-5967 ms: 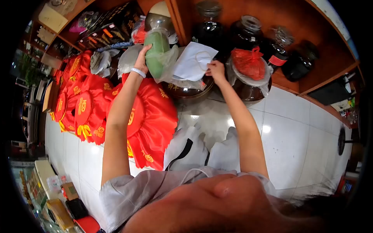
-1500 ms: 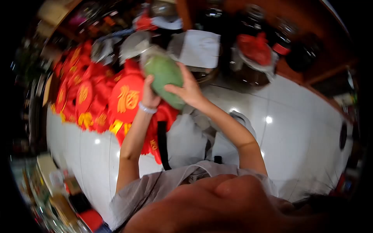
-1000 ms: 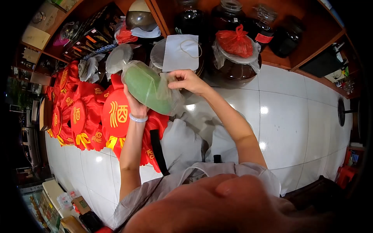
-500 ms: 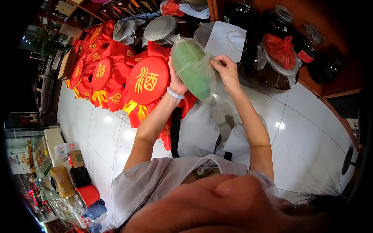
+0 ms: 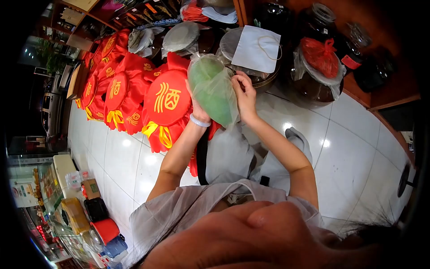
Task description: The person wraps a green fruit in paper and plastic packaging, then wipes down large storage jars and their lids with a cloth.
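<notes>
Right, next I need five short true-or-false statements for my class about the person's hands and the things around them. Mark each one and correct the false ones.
1. The left hand holds the green bundle. True.
2. The bracelet is worn on the right wrist. False: the pale bracelet is on the left wrist.
3. The right hand touches the clear plastic bag around the bundle. True.
4. The white sheet lies on the floor. False: the white sheet lies on top of a covered vessel.
5. The ribbon on the nearest red cloth cover is blue. False: the ribbon is yellow.
</notes>
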Tool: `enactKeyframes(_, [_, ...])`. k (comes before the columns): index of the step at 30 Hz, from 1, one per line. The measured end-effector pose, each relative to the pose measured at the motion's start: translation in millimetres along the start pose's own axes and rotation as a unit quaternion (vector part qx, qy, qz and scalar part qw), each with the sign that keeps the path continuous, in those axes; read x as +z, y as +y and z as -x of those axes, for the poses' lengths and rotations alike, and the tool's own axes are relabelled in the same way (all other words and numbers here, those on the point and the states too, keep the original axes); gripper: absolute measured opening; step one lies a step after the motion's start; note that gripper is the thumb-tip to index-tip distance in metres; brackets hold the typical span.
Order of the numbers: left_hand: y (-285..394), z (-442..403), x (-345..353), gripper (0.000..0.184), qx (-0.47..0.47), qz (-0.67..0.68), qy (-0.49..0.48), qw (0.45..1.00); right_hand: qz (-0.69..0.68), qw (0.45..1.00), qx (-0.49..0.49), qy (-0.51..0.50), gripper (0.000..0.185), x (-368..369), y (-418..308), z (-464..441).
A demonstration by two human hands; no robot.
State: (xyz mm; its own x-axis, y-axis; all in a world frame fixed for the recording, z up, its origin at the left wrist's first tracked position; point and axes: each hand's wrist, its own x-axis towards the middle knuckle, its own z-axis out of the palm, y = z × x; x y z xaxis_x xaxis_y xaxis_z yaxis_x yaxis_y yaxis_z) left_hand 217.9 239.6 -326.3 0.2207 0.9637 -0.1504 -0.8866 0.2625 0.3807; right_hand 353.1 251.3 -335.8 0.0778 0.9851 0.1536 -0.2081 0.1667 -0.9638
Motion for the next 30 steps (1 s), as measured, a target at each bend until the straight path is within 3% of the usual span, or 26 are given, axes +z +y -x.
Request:
enactKeyframes(2, [-2.7, 3.6, 3.6, 0.079, -0.011, 0.005, -0.009, 1.0, 0.004, 0.996, -0.063, 0.066, 0.013, 6.6, -1.9, 5.2])
enactKeyframes(6, [-1.2, 3.0, -2.2, 0.075, -0.028, 0.052, -0.049, 0.997, 0.093, 0.987, -0.129, 0.022, 0.013, -1.2, -10.2, -7.0])
enactKeyframes(9, [5.5, 6.0, 17.1, 0.071, 0.022, -0.02, -0.073, 0.997, 0.0, 0.998, 0.007, -0.058, 0.019, -23.1, -23.8, -18.6])
enactKeyframes(10, [9.9, 5.8, 19.7, 0.071, 0.025, -0.02, -0.075, 0.997, 0.036, 0.998, 0.002, -0.055, 0.017, -32.8, -34.9, -18.4])
enactKeyframes(12, [23.7, 8.1, 20.3, 0.068, 0.088, -0.016, -0.019, 0.996, 0.029, 0.974, 0.175, -0.139, 0.027, -53.2, -58.5, -11.0])
enactKeyframes(13, [29.8, 8.3, 19.9, 0.068, 0.119, -0.016, -0.003, 0.993, 0.032, 0.974, 0.174, -0.143, 0.027, -52.3, -69.4, -1.5])
enactKeyframes(15, [33.3, 5.7, 24.4, 0.069, 0.161, -0.049, 0.036, 0.985, -0.066, 0.866, 0.441, -0.226, 0.039, -42.2, -82.8, 19.6])
enactKeyframes(16, [34.0, 4.8, 28.5, 0.069, 0.198, -0.084, 0.071, 0.974, -0.066, 0.865, 0.444, -0.227, 0.039, -33.8, -80.0, 22.6])
enactKeyframes(18, [28.5, 6.3, 34.8, 0.07, 0.179, -0.1, 0.084, 0.975, -0.243, 0.896, 0.331, -0.169, 0.048, -18.9, -67.2, 31.7])
enactKeyframes(22, [12.6, 13.8, 40.3, 0.076, 0.135, -0.13, 0.093, 0.978, -0.066, 0.975, 0.162, -0.137, 0.035, -12.6, -39.8, 26.9])
enactKeyframes(24, [13.7, 11.3, 30.4, 0.079, 0.108, -0.103, 0.082, 0.985, -0.042, 0.979, 0.156, -0.124, 0.032, -13.2, -36.8, 33.5])
enactKeyframes(26, [13.8, 14.2, 27.0, 0.079, 0.073, -0.079, 0.071, 0.992, 0.086, 0.99, -0.005, -0.108, 0.033, -11.9, -36.7, 40.4])
enactKeyframes(28, [16.5, 15.6, 22.8, 0.079, 0.068, -0.076, 0.071, 0.992, 0.052, 0.992, 0.025, -0.116, 0.034, -12.0, -37.7, 42.7])
enactKeyframes(30, [18.1, 13.8, 20.9, 0.079, 0.059, -0.075, 0.064, 0.993, 0.129, 0.984, -0.021, -0.122, 0.036, -12.9, -39.1, 43.3])
